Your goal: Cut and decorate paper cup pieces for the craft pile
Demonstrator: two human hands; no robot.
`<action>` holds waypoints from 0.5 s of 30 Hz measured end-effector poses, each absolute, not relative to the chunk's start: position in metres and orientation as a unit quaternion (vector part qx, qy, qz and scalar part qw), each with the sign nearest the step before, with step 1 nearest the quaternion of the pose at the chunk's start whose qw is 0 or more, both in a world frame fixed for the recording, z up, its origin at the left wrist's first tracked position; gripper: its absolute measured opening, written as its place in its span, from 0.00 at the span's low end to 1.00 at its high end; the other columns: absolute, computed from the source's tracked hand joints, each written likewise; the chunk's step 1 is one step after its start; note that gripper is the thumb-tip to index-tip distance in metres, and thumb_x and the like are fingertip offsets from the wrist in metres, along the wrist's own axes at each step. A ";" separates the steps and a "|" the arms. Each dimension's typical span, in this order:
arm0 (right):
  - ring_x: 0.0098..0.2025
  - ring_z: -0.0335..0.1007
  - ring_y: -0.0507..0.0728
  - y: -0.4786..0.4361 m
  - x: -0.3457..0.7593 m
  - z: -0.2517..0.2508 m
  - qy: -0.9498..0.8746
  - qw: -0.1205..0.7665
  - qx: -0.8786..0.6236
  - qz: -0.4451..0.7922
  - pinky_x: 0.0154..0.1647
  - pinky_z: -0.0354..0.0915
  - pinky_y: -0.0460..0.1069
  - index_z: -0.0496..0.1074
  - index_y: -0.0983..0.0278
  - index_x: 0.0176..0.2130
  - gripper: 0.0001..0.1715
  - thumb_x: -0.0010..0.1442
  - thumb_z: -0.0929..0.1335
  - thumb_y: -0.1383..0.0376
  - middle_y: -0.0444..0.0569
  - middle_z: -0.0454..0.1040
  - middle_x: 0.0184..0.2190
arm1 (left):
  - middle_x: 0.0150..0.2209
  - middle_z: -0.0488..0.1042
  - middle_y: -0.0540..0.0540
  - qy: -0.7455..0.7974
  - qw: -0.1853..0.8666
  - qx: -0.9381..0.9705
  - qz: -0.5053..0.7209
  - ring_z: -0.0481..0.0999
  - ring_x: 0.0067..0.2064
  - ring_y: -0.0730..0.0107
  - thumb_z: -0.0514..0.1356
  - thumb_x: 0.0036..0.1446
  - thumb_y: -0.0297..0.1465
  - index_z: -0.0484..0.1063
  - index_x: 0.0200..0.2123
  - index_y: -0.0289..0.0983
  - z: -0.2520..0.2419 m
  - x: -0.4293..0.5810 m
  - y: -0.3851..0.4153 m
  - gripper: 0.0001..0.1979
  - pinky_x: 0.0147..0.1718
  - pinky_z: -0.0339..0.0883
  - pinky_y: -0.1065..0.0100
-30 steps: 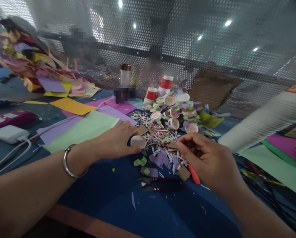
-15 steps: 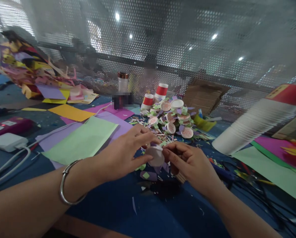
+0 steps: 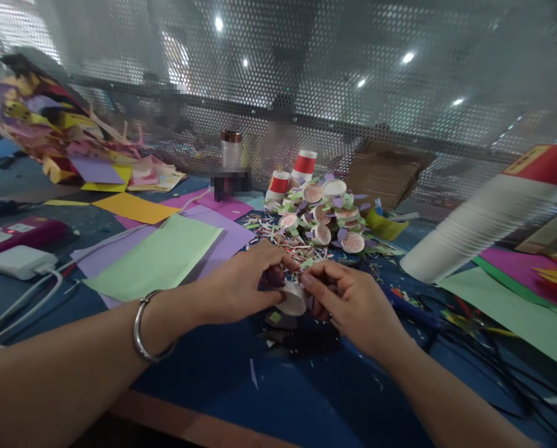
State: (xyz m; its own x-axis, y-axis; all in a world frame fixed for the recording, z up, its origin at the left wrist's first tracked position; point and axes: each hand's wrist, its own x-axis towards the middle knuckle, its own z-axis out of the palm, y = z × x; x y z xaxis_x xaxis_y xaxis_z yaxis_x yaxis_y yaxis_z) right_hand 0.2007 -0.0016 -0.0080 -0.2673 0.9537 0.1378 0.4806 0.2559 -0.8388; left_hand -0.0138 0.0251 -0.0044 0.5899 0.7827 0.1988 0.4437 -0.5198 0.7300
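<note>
A small white paper cup bottom (image 3: 293,301) is held between my two hands, above the blue table. My left hand (image 3: 238,283), with a silver bangle at the wrist, curls around its left side, thumb against the rim. Thumb and forefinger of my right hand (image 3: 357,302) pinch at its upper right edge; whether a paper scrap is also between them I cannot tell. Beyond the hands lies a heap of similar cup bottoms (image 3: 322,234) with green and purple paper bits. Below the held piece, a purple scrap with a small green square (image 3: 276,318) lies on the table.
A tall stack of white paper cups (image 3: 469,227) leans at the right, above black cables (image 3: 488,367). Green paper (image 3: 157,258) lies at the left, near a white charger (image 3: 19,261). Red-banded cups (image 3: 305,164) and a bottle (image 3: 231,152) stand at the back.
The cup bottom has tipped from facing me to a flatter tilt and sits slightly lower. My left hand's fingers have bent in more, and my right fingers have shifted slightly left.
</note>
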 end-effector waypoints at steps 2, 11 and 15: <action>0.23 0.70 0.50 -0.002 0.203 -0.007 -0.710 0.346 -0.504 0.349 0.25 0.66 0.44 0.74 0.61 0.37 0.16 0.67 0.67 0.52 0.42 0.74 0.24 | 0.37 0.76 0.48 0.371 0.365 0.803 0.289 0.76 0.38 0.66 0.65 0.57 0.29 0.74 0.48 0.38 -0.005 -0.017 0.029 0.15 0.38 0.67 0.66; 0.24 0.71 0.49 -0.005 0.201 -0.002 -0.695 0.353 -0.494 0.386 0.25 0.65 0.43 0.75 0.61 0.39 0.15 0.66 0.69 0.52 0.42 0.74 0.26 | 0.40 0.77 0.46 0.353 0.657 0.524 0.412 0.76 0.39 0.70 0.68 0.59 0.33 0.73 0.42 0.36 -0.003 -0.015 0.030 0.11 0.38 0.73 0.67; 0.22 0.69 0.48 -0.005 0.200 -0.004 -0.691 0.360 -0.480 0.403 0.23 0.62 0.44 0.71 0.62 0.32 0.17 0.67 0.68 0.53 0.41 0.72 0.25 | 0.40 0.78 0.47 0.340 0.696 0.477 0.415 0.76 0.38 0.73 0.72 0.50 0.23 0.75 0.41 0.34 0.001 -0.012 0.028 0.15 0.37 0.71 0.72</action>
